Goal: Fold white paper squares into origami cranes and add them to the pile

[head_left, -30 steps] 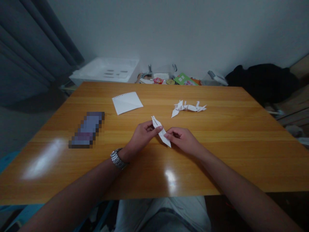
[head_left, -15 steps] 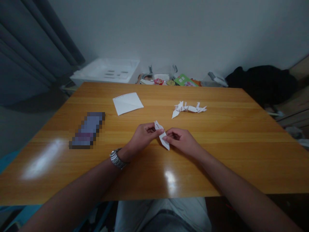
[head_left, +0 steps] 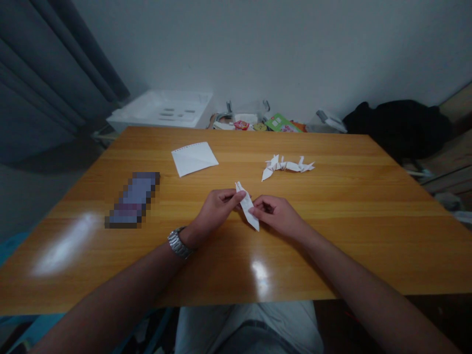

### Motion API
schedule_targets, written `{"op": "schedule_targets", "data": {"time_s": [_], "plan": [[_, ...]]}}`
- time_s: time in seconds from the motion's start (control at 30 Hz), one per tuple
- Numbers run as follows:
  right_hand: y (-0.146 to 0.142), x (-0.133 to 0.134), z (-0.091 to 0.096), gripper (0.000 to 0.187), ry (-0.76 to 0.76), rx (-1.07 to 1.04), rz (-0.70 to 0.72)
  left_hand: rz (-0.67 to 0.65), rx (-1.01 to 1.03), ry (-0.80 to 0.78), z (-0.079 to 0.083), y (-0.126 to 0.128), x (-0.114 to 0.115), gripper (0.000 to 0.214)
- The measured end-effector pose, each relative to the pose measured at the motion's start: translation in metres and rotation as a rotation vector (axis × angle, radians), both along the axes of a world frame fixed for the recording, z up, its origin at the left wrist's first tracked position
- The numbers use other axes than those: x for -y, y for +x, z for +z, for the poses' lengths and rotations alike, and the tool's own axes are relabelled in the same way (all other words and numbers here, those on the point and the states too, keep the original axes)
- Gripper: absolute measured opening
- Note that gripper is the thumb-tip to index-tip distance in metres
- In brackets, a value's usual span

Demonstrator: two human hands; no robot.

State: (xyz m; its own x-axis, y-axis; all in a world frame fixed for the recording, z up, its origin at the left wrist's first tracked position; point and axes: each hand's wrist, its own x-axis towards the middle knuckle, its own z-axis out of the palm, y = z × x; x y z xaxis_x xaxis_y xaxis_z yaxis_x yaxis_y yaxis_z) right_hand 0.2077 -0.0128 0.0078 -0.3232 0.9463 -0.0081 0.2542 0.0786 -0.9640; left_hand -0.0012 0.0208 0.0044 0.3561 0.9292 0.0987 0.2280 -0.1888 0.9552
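Note:
Between my hands is a narrow strip of folded white paper (head_left: 249,208), slanting from upper left to lower right just above the table. My left hand (head_left: 222,205) pinches its upper part, thumb on the front face and fingers behind. Lower down, my right hand (head_left: 275,210) grips the right edge between thumb and fingers. The fingertips behind the paper are hidden. Beyond my right hand lie several folded white paper figures (head_left: 289,165) in a row, close together. A white sheet with a perforated edge (head_left: 194,159) rests farther off to the left.
A blurred-out phone-like object (head_left: 134,199) lies on the wooden table (head_left: 342,196) at left. Past the far edge stand a white foam tray (head_left: 165,105), a green packet (head_left: 282,123) and other small items. Something black (head_left: 400,125) is at far right.
My left thumb has shifted up and left along the folded paper, showing more of its front face. My right hand keeps its grip in about the same place.

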Motion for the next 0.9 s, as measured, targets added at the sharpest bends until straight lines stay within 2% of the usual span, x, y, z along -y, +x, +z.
{"op": "schedule_targets", "data": {"time_s": [0.17,0.37,0.63,0.9], "plan": [[-0.0013,0.0003,-0.0019,0.026,-0.035,-0.039,0.003,0.009,-0.008,-0.021,0.0022,0.003,0.0012,0.037],[0.0007,-0.0013,-0.0022,0.021,0.0,-0.007,0.0,0.001,0.045,-0.022,0.0067,0.0075,0.0033,0.03],[-0.0018,0.0008,-0.0005,0.021,-0.034,-0.049,-0.008,0.008,0.028,-0.024,0.002,0.004,-0.0001,0.031],[-0.0008,-0.0018,-0.0071,0.018,-0.012,-0.059,-0.014,-0.004,-0.013,-0.019,0.0017,0.0041,-0.0003,0.03]]}}
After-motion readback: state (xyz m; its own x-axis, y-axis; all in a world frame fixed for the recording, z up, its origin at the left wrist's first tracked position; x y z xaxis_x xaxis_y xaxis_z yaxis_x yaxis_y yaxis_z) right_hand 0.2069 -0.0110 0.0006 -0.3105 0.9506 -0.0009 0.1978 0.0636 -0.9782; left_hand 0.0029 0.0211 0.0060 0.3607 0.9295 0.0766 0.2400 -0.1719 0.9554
